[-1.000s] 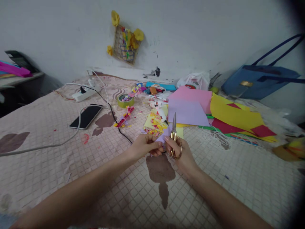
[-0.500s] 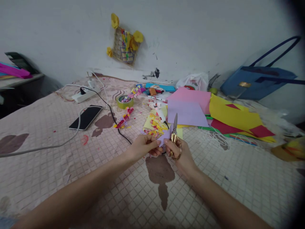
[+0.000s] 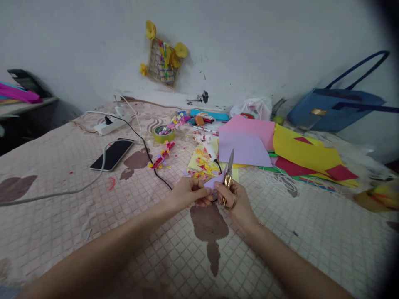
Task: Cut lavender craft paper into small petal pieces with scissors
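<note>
A small piece of purple paper (image 3: 213, 181) is pinched in my left hand (image 3: 193, 191), just left of the scissors. My right hand (image 3: 236, 201) holds gold-handled scissors (image 3: 229, 174), blades pointing up and away from me; its thumb and fingertips are also close to the paper's right side. Behind the hands, small red, yellow and pink paper bits (image 3: 203, 165) lie on a pale yellow sheet. A white glue gun (image 3: 210, 150) rests beside them. The larger purple sheet (image 3: 245, 148) lies behind the scissors, overlapping a pink sheet (image 3: 257, 126).
Left of the hands are a black cable (image 3: 149, 154), a phone (image 3: 112, 155), a power strip (image 3: 112, 124), a green tape roll (image 3: 164, 135) and a decorated red strip (image 3: 162, 156). To the right lie yellow sheets (image 3: 307, 151), white string (image 3: 282, 182) and a blue bag (image 3: 336, 109).
The small purple paper has tilted lower toward the left, and the scissors have shifted slightly. Both hands keep nearly the same place and hold.
</note>
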The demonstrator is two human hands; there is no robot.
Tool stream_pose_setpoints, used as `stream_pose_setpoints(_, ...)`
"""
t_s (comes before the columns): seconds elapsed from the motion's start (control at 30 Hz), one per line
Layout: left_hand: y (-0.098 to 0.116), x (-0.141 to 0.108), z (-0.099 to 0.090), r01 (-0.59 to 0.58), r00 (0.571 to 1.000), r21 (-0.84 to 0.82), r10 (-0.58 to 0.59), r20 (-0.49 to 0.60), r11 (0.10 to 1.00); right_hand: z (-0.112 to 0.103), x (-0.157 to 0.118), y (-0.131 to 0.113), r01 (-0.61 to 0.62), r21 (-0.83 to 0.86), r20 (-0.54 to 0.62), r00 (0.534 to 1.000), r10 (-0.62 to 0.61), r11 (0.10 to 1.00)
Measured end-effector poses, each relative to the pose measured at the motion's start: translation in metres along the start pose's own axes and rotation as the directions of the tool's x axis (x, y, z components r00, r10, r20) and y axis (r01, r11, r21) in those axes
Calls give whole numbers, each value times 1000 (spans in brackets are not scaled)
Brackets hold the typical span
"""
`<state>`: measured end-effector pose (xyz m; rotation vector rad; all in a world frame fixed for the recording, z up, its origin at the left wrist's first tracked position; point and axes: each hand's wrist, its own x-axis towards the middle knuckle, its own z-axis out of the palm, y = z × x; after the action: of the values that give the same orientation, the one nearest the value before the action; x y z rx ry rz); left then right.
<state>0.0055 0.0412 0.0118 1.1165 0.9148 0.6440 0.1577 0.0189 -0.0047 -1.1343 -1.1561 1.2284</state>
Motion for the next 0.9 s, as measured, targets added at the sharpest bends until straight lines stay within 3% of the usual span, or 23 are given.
stream_pose_setpoints(0.27, -1, 1, -1, -16, 1000, 52, 17, -5, 999, -2, 2, 2, 4, -20, -60, 998, -5, 1000)
stream_pose_setpoints(0.5, 5, -2, -2, -18, 999, -39, 16, -44, 999, 3, -1, -1, -3, 30, -38, 999, 4, 1000)
stream_pose_setpoints(0.67, 5, -1, -2, -37, 997, -10, 36, -73, 999, 4, -2, 1, -36, 19, 5, 999, 36, 999)
stream_pose_setpoints(0.9, 3, 1, -3, -40, 995, 0, 40, -89, 999, 4, -2, 5, 7, -30, 22, 1000, -7, 1000)
